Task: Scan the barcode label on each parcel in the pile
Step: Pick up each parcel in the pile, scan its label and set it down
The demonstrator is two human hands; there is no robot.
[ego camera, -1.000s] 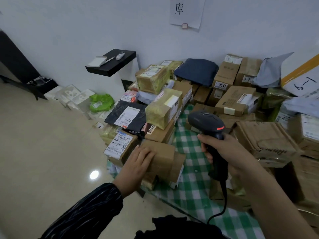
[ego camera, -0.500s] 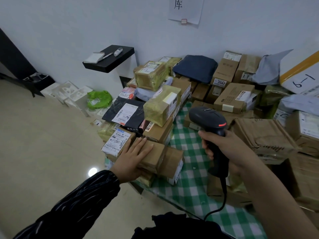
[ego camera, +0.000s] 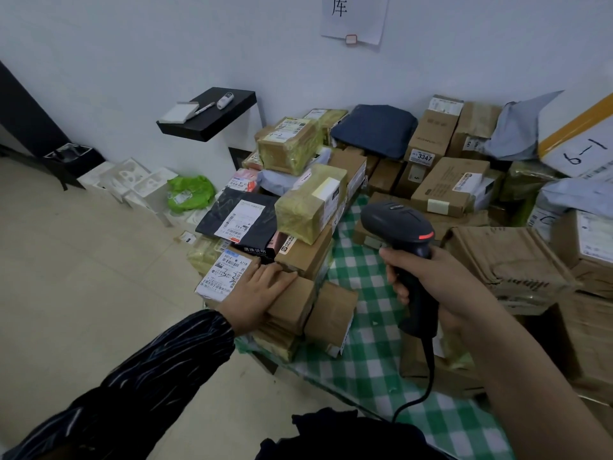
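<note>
Setting: white wall (ego camera: 132, 44), pale floor at left. A green-checked cloth (ego camera: 365, 360) runs from centre to lower right and bears the pile of parcels (ego camera: 441, 190) filling the centre and right of frame

Left hand (ego camera: 255, 293), left of centre: fingers straight and together, laid flat on a brown carton (ego camera: 295, 303) at the pile's near edge, just beside the white barcode label (ego camera: 222, 273). Judged purpose: steadying the stack while leaving the label uncovered and face-up for reading

Right hand (ego camera: 441, 280), right of centre: fingers wrapped round the grip of the black scanner (ego camera: 401, 227). The scanner's head is tipped forward and towards frame left, above the cloth, apparently aimed at that label. Its cable (ego camera: 428, 370) hangs toward the lower edge

Not determinable: whether a beam reaches the label, as no light shows; whether a finger is on the trigger; whether the label and the hand share one carton. Many parcels show no label because their faces are turned away or buried. Parcels at the right edge are cut off. The paper notice (ego camera: 355, 18), top centre, is cropped, with one character legible
</note>
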